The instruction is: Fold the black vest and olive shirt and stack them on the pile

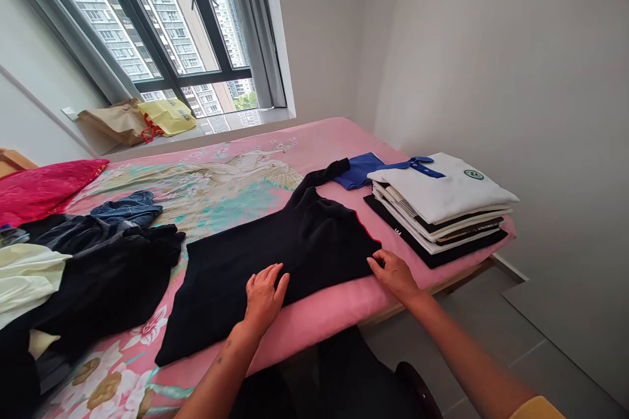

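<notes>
A black long-sleeved top (246,242) lies folded lengthwise on the bed, one sleeve stretched towards the back and a thin red line along its neck edge. My left hand (265,294) rests over its near edge, fingers slightly bent and thumb apart, holding nothing. At the near right corner of the top, my right hand (396,277) has its thumb and fingertips together on the fabric edge. The fabric between those fingers is mostly hidden.
Right of the top stands a stack of folded clothes (437,209), a white polo shirt uppermost. A folded blue garment (358,171) lies behind it. Loose dark clothes (113,275) and a red pillow (44,190) lie left. Bags (167,116) sit on the windowsill.
</notes>
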Available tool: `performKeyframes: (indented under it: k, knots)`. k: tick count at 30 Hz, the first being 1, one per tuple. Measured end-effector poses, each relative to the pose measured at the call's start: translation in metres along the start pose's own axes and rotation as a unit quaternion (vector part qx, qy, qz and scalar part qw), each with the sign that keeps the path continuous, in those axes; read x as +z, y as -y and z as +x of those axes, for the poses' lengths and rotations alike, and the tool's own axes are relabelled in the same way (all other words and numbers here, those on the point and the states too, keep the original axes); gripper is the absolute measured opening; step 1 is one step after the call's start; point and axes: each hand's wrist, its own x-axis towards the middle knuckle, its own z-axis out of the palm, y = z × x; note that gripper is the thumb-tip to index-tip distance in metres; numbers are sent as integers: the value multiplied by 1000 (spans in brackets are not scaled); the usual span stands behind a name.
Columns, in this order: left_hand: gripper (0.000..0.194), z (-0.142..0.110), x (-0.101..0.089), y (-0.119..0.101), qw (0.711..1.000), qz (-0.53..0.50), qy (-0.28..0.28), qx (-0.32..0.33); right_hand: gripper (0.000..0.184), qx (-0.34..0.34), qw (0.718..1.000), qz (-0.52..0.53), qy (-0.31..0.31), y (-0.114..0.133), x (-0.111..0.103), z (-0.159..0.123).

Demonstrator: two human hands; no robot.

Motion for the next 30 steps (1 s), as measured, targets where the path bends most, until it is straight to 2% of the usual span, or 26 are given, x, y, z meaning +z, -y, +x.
performKeyframes:
  k: [3,5,8,10,15,19,22,25,30]
  knots:
    - [49,51,8,-31,992,-75,69,-69,29,38,997,70,19,-2,0,1]
    - [55,83,16,-43,985,-100,91,-104,32,69,992,101,28,-5,1,5]
    - [46,117,28,-54,984,-108,90,-112,35,87,987,127,39,-10,0,11]
    - [36,126,35,-58,985,-115,70,-106,33,83,989,118,30,-14,-1,14]
    - [31,115,51,-58,988,-120,19,-99,26,82,995,63,-1,-30,2,12]
    - [41,105,61,-54,987,-120,5,-107,30,86,992,92,-6,-33,-1,5]
    - [44,105,58,-50,985,-143,16,-97,28,44,993,110,11,-26,-6,1]
    - [42,104,53,-45,981,-180,31,-68,22,-21,998,59,27,-18,-10,-2]
    - [46,95,52,-39,973,-225,22,-40,15,-34,998,-3,47,-17,-15,-6]
